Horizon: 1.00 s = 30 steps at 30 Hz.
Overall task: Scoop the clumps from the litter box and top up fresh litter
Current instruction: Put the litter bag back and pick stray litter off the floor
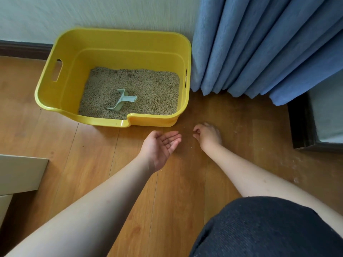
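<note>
- Now the yellow litter box (61, 52) stands on the wooden floor (92, 164), at the far left, with its back against the pale wall (92, 12).
- It is a deep plastic tub with rounded corners, a handle slot in its left wall and a low cut-out in the near rim.
- Beige granular litter (148, 93) covers the bottom, lying a little higher at the far side, with some darker spots near the far and right edges.
- 1 pale green scoop (121, 100) lies on the litter, near the middle of the box.
- The left hand (161, 145) is released, palm up and fingers straight, just in front of the box; a few small grains (169, 143) rest on the palm.
- The right hand (207, 135) is low over the floor, to the right of the left hand, with fingers curled and tips pinched together; I cannot tell whether something is between them.
- Small scattered crumbs (185, 151) lie on the floor around both hands.
- Blue curtain (259, 49) hangs at the far right, beside the box.
</note>
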Motion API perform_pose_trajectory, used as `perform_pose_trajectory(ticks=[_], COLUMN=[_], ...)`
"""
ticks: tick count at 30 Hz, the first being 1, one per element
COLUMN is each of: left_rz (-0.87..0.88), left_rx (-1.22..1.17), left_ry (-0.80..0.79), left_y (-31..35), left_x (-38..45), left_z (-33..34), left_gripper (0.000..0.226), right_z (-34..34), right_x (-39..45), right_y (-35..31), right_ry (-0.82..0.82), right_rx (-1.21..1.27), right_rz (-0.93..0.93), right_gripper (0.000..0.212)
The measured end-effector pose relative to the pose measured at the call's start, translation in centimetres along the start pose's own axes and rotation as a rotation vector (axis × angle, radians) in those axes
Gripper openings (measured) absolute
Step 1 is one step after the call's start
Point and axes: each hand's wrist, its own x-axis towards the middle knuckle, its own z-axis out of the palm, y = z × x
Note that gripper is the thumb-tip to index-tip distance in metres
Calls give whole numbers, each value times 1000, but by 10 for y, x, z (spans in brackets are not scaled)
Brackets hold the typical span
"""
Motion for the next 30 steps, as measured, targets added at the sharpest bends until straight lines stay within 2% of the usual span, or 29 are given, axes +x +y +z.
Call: perform_pose_trajectory(ticks=[5, 10, 12, 17, 19, 23, 30], left_rz=[14, 24, 22, 29, 34, 50, 52], left_rx=[0, 5, 10, 24, 32, 32, 42], left_ry=[1, 3, 2, 9, 13, 27, -1], left_y=[0, 0, -1, -2, -2, 0, 2], left_x=[-1, -1, -1, 0, 1, 0, -1], left_z=[-2, 1, 3, 2, 0, -2, -4], left_gripper=[51, 51, 51, 51, 51, 51, 50], right_z=[-4, -10, -11, 4, 13, 26, 26], right_x=[4, -6, -17, -39, -43, -44, -33], right_y=[1, 4, 8, 11, 9, 9, 2], right_ry=[-23, 15, 2, -96, -70, 18, 6], right_rx=[-60, 271, 313, 195, 91, -40, -98], right_rz=[-18, 39, 0, -138, -158, -118, -94], right_gripper=[15, 4, 2, 13, 18, 21, 18])
